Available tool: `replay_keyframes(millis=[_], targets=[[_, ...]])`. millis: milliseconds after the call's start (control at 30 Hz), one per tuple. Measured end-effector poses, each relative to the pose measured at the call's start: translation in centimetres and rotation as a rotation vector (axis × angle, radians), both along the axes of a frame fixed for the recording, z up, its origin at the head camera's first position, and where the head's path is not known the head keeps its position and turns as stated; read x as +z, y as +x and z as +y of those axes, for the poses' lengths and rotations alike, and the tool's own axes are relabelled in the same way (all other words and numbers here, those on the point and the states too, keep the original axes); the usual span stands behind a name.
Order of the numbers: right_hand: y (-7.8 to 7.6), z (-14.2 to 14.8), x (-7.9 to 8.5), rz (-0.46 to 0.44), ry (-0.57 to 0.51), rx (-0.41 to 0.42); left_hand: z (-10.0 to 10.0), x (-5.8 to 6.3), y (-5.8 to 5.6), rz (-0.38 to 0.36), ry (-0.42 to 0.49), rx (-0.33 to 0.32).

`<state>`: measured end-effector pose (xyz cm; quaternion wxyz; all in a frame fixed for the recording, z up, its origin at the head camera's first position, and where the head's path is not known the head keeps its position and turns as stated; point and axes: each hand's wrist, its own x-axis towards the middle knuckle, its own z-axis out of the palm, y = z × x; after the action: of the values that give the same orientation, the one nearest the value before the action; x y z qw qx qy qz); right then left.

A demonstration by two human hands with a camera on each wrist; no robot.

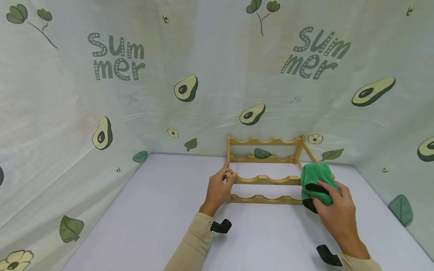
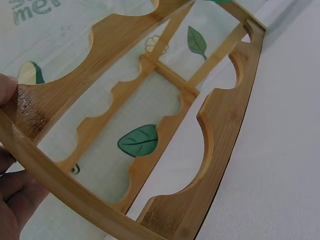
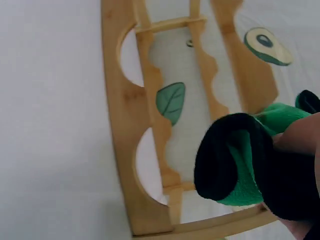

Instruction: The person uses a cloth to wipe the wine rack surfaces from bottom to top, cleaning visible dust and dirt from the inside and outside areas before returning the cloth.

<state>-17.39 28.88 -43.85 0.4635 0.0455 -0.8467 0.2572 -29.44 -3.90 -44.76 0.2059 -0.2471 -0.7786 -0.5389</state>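
A light wooden rack (image 1: 268,180) with scalloped rails stands on the white table, near the back. My left hand (image 1: 217,190) grips its left front post at the upper front rail, thumb and fingers around the wood. In the left wrist view, fingertips (image 2: 7,89) press against the rail's end, beside a darker, shiny patch. My right hand (image 1: 339,210) holds a folded green cloth (image 1: 315,175) with black edging against the rack's right front corner. In the right wrist view the bunched cloth (image 3: 240,165) covers part of the upper rail's end.
The white table (image 1: 162,226) extends around the rack on both sides and in front. Behind it hangs a pale curtain (image 1: 210,45) printed with avocados, leaves and lettering, close to the rack's back. Black wrist mounts (image 1: 221,226) stick out from both forearms.
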Motion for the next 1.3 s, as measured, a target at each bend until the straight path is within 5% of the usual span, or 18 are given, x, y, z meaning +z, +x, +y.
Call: replay_keyframes(millis=[233,567,967,1300], targets=[[1.4,1.7,2.4,-0.074,-0.006,-0.017,-0.2,0.0,0.9,0.019,-0.005,0.005],[2.3,4.7,8.6,-0.361,-0.05,-0.012,-1.0,-0.3,2.0,0.009,-0.002,0.024],[-3.4,4.6,11.4,-0.482,0.162,0.23,-0.9,-0.8,2.7,0.038,0.041,0.038],[-8.9,2.8,11.2,-0.699,0.175,0.39,-0.4,-1.6,2.6,0.114,0.057,0.069]])
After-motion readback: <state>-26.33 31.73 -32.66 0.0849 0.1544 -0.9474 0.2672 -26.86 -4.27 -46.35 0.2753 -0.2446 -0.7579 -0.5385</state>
